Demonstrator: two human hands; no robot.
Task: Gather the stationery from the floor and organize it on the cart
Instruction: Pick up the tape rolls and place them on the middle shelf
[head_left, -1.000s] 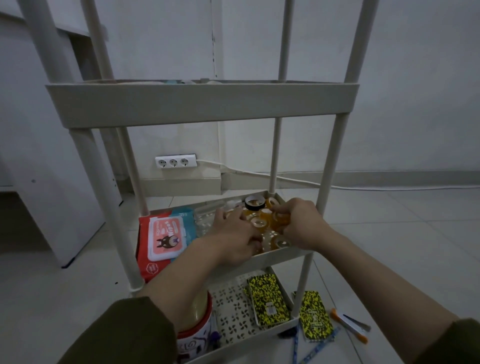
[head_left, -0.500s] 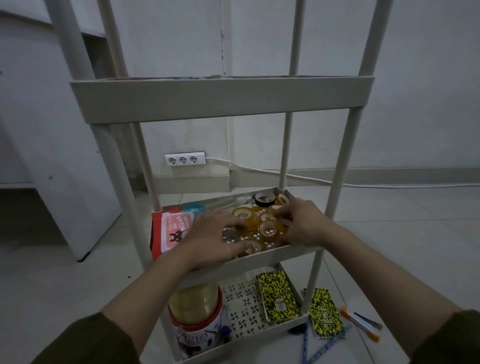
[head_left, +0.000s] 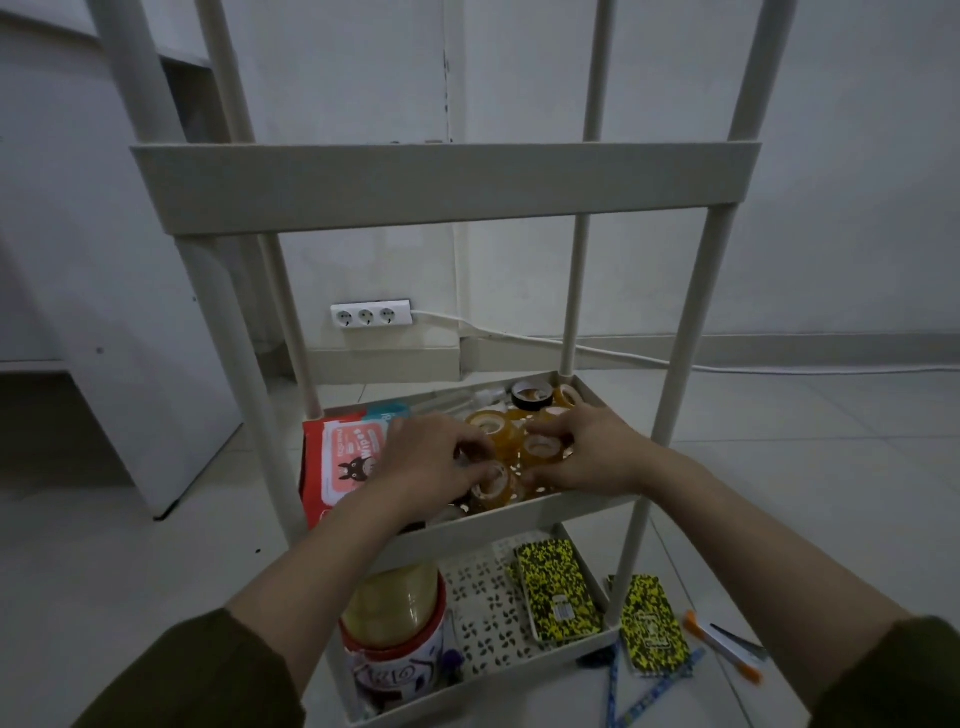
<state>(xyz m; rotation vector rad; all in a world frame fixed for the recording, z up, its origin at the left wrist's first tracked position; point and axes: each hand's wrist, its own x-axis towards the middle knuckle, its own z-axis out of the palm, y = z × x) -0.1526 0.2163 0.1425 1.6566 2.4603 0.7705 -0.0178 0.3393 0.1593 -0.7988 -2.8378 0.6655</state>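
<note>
Tiled floor (head_left: 779, 467) with a white cart (head_left: 441, 182). Both hands, left hand (head_left: 431, 462) and right hand (head_left: 587, 452), curl around tape rolls (head_left: 540, 447) on the middle shelf. Done: tape, one notebook (head_left: 556, 587) shelved. Left on the floor: a second notebook (head_left: 654, 623), pens (head_left: 722, 644), rulers (head_left: 649, 696).

We're looking into a plain room of a home: white painted walls, a pale tiled floor (head_left: 779, 441) and a low skirting board running along the far side. A triple wall socket (head_left: 370, 315) is sitting low on the wall with a white cable (head_left: 571, 349) trailing off right, and a plastic storage cart (head_left: 441, 187) is standing on the tiles holding household bits like a wipes pack (head_left: 353, 457).
</note>
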